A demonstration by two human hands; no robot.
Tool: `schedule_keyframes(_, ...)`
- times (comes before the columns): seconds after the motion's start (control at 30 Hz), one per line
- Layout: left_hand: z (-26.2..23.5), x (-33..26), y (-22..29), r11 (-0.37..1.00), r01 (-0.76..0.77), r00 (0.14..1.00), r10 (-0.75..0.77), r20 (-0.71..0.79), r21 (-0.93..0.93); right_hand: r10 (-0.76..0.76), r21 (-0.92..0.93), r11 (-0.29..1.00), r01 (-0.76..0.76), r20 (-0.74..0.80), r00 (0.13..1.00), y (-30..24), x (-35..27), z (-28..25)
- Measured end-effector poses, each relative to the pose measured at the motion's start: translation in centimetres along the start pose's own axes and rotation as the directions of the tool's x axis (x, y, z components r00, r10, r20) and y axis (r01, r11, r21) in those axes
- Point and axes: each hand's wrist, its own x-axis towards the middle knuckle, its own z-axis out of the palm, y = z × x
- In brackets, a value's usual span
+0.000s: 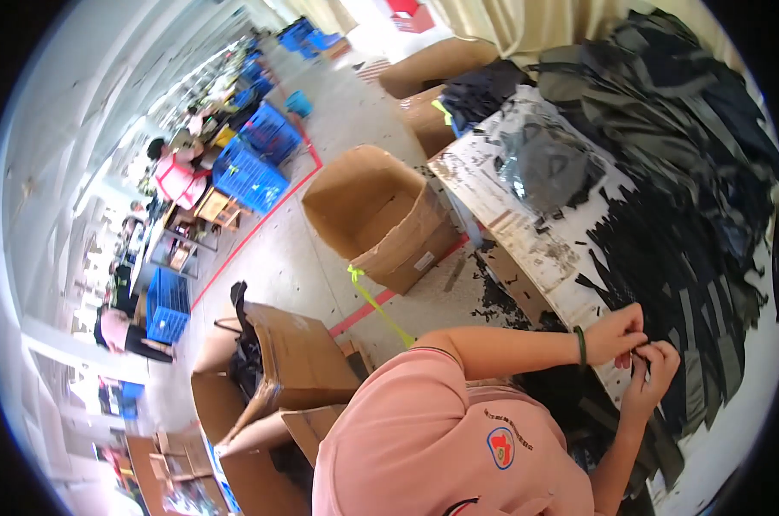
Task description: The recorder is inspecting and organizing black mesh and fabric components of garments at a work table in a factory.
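My left hand (pixel 617 334), with a dark green band at its wrist, has its fingers closed in a pinch. Just beside it, my right hand (pixel 653 378) is closed too, thumb and fingertips meeting those of the left. Between the fingertips sits a small dark piece, too small to name surely. Both hands are over the near edge of a white table (pixel 540 258). Dark fabric strips (pixel 665 284) lie in a broad, loose spread beyond and beside them. A clear plastic bag (pixel 548 168) with something grey inside rests farther along the tabletop.
Dark and olive cloth (pixel 665 103) is heaped at the table's far side. An open cardboard box (pixel 381 215) stands on the floor left of the table; more cartons (pixel 299 353) are nearer me. Blue crates (pixel 250 172) and other people (pixel 180 176) are across the aisle.
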Motion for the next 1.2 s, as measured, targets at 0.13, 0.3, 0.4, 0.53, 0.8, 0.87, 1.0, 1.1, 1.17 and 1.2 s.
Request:
schedule_keyframes(0.13,-0.9,-0.7,0.5,0.967,-0.137,0.984,0.158,-0.082,0.216,0.226,0.434,0.863,-0.258,0.126,0.966,0.5,-0.9,0.4)
schedule_keyframes(0.3,-0.7,-1.2,0.9,0.932,-0.205,0.967,0.240,-0.084,0.299,0.523,0.599,0.497,-0.628,0.370,0.767,1.4,-1.0,0.3)
schedule_keyframes(0.4,-0.6,-1.7,1.2,0.897,-0.208,0.964,0.257,-0.076,0.390,0.525,0.629,0.442,-0.640,0.397,0.753,1.5,-1.0,0.3)
schedule_keyframes(0.53,-0.9,-2.3,0.3,0.846,-0.259,0.957,0.291,0.002,0.467,0.544,0.680,0.306,-0.667,0.450,0.708,2.0,-1.3,0.6)
schedule_keyframes(0.8,-1.5,-2.9,-0.2,0.837,-0.385,0.923,0.351,0.159,0.388,0.672,0.630,0.357,-0.690,0.340,0.658,1.5,-2.2,0.7)
schedule_keyframes(0.87,-2.3,-2.3,-0.8,0.815,-0.432,0.902,0.402,0.161,0.386,0.651,0.710,0.154,-0.687,0.451,0.611,-0.6,-0.7,0.1)
schedule_keyframes(1.0,-2.7,-2.5,0.6,0.844,-0.329,0.942,0.265,0.205,0.424,0.567,0.472,0.458,-0.754,0.497,0.656,0.9,-0.2,-0.6)
schedule_keyframes(1.1,-2.1,-2.4,0.2,0.818,-0.366,0.922,0.255,0.290,0.443,0.502,0.401,0.635,-0.661,0.436,0.747,2.5,-1.7,-0.1)
schedule_keyframes(1.17,-2.2,-3.2,-0.9,0.890,-0.248,0.950,0.145,0.278,0.383,0.506,0.445,0.574,-0.687,0.467,0.725,2.3,-1.8,-0.2)
schedule_keyframes(1.2,-2.2,-3.9,-1.3,0.938,-0.112,0.968,0.029,0.249,0.329,0.489,0.530,0.491,-0.692,0.489,0.722,2.5,-2.0,0.0)
